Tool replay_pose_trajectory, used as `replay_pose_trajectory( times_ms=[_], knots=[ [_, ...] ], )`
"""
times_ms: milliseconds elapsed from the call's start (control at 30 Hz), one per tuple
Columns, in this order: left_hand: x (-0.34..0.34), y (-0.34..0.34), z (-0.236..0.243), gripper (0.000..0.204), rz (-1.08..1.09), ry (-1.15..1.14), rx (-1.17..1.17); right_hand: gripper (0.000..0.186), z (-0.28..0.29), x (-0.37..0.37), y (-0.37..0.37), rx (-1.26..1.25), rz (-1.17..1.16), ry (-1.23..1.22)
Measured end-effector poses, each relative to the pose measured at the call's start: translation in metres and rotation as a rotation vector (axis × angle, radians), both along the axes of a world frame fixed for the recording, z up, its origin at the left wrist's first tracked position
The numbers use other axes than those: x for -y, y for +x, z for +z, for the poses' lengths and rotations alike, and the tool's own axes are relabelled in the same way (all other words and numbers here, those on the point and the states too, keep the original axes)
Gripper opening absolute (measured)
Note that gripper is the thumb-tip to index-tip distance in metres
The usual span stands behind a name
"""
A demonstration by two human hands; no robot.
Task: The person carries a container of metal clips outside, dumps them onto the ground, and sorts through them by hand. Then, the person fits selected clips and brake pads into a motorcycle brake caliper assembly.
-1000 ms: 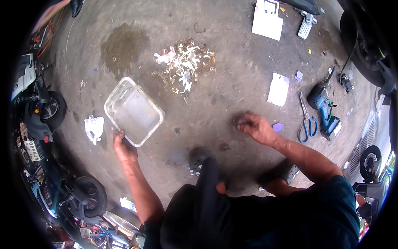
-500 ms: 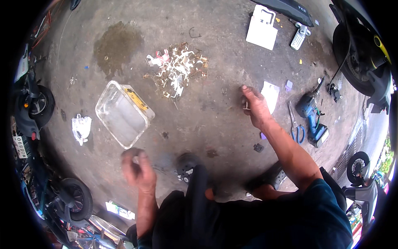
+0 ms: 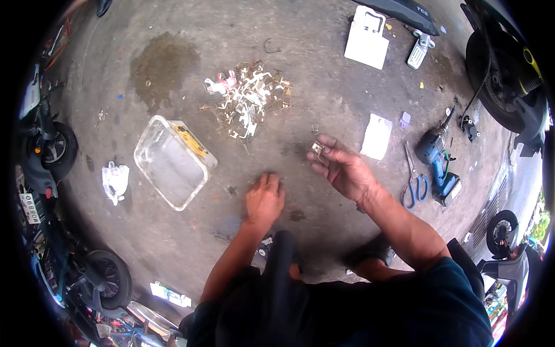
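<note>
Here the right hand [image 3: 345, 169] is raised palm-up above the concrete floor [image 3: 324, 75], its fingers loosely curled and its thumb and forefinger pinching a small metal clip [image 3: 317, 148] at the fingertips. The left hand [image 3: 265, 198] lies palm-down on the floor, just to the left of and nearer the body than the right, fingers together and bent at the tips; whether it covers or grips anything cannot be told.

Beyond both hands, and well apart from them, lies a heap of small metal and white plastic clips [image 3: 247, 99]. To the left of the left hand, near but not touching it, sits a clear plastic tray [image 3: 173, 163] with a yellow-handled tool [image 3: 189, 140] along its far rim. To the right of the right hand lie a white card [image 3: 376, 136], blue-handled scissors [image 3: 413, 184] and a blue cordless drill [image 3: 437, 163].

For good handling, the clip is best kept at the fingertips and turned toward the light, the palm staying cupped beneath it so that a slip drops it into the hand and not onto the grey floor, where so small a part would be hard to find again. The left hand, planted, steadies the crouch.

Hidden or unclear: the clip's exact form is too small to make out; the underside of the left hand is unseen; the person's knee and dark clothing cover the floor nearest the body; the motorcycles at the rim are cut off and bent by the lens.
</note>
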State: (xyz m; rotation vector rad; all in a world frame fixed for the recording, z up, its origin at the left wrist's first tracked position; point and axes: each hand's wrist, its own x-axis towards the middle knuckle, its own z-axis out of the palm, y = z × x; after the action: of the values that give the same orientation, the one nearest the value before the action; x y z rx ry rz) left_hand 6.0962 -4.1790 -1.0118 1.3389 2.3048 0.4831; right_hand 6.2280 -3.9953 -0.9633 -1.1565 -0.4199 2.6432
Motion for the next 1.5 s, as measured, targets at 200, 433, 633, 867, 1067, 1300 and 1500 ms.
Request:
replay_pose_trajectory(
  times_ms=[200, 433, 633, 867, 1067, 1300, 1500],
  knots=[
    [0.004, -0.001, -0.014, 0.019, 0.361, 0.227, 0.429, 0.044, -0.001, 0.006, -0.006, -0.023, 0.064, 0.023],
    [-0.001, -0.023, 0.056, 0.018, 0.677, 0.346, 0.96, 0.045, 0.005, 0.009, -0.024, -0.067, 0.069, -0.001],
    [0.018, -0.054, 0.095, 0.016, 0.715, 0.57, 0.991, 0.049, -0.002, 0.01, -0.031, -0.11, 0.068, -0.009],
    [0.045, -0.08, 0.107, 0.024, 0.9, 0.743, 1.071, 0.04, -0.001, 0.018, -0.038, -0.141, 0.106, 0.081],
    [0.052, -0.099, 0.106, 0.023, 0.916, 0.683, 0.659, 0.032, 0.01, 0.024, -0.046, -0.113, 0.138, 0.226],
    [0.052, -0.107, 0.094, 0.023, 0.799, 0.574, 0.24, 0.033, 0.009, 0.023, -0.045, -0.168, 0.151, 0.19],
    [0.049, -0.113, 0.089, 0.02, 0.656, 0.525, 0.022, 0.034, 0.014, 0.024, -0.048, -0.165, 0.16, 0.184]
  ],
)
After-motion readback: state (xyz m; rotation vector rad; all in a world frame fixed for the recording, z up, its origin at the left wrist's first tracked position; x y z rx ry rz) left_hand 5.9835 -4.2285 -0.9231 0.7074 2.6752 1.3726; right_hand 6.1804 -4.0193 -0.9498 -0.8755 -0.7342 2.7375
